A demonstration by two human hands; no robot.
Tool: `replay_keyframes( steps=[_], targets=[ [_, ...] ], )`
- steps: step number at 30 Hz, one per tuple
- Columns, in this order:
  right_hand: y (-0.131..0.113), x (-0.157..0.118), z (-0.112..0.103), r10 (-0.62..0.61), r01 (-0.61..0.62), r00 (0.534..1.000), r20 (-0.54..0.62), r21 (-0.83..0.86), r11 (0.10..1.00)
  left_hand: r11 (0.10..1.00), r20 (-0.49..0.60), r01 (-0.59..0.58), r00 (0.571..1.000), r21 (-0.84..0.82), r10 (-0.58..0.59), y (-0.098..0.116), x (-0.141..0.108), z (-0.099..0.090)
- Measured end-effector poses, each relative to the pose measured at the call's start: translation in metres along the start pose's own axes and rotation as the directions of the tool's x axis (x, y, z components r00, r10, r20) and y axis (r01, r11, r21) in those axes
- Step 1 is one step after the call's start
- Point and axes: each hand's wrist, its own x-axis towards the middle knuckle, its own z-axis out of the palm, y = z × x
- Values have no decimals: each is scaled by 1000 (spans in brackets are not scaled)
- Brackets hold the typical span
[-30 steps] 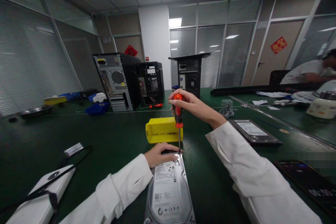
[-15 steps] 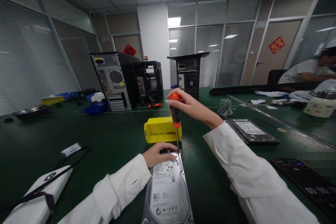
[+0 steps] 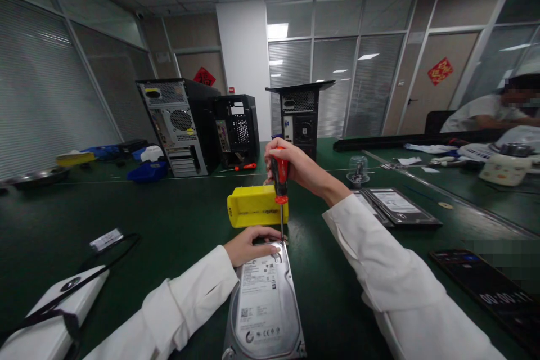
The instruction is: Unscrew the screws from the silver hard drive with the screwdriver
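A silver hard drive [image 3: 265,306] with a white label lies on the green table, low in the middle. My left hand [image 3: 251,244] is closed on its far end, thumb on the top face and fingers along the far edge. Wrapped round the handle of a red and black screwdriver [image 3: 280,180] is my right hand [image 3: 292,166]. The screwdriver stands upright, its tip at the drive's far right corner. Just behind the drive a yellow bin [image 3: 253,206] lies with its opening towards me.
Computer cases [image 3: 202,124] stand at the back. To the right are more hard drives [image 3: 399,206], a clear container [image 3: 358,171] and a phone [image 3: 481,281] showing a timer. A white device [image 3: 63,304] with a black strap lies at the left. A person [image 3: 485,112] sits far right.
The view has shifted slightly, moving the scene a little left. My right hand has changed its hold on the screwdriver handle, with the fingers now wrapped over its top. My left hand stays on the drive.
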Motion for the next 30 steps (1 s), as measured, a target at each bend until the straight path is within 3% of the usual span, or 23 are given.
replay_keyframes(
  steps=[4,12,22,30],
  targets=[
    [-1,-2,-7,42,-45,996,76,41,998,999,10,-15,1000,-31,15,1,1,1],
    [-1,-1,-4,-36,34,999,-24,-94,995,1000,16,-12,1000,9,12,4,-1,-1],
    [-2,-2,-10,6,-8,1000,-13,-146,989,998,13,-18,1000,67,17,1,0,-2],
    [-3,-3,5,2,-1,1000,11,-96,995,998,4,-23,1000,55,23,2,-1,0]
  ],
)
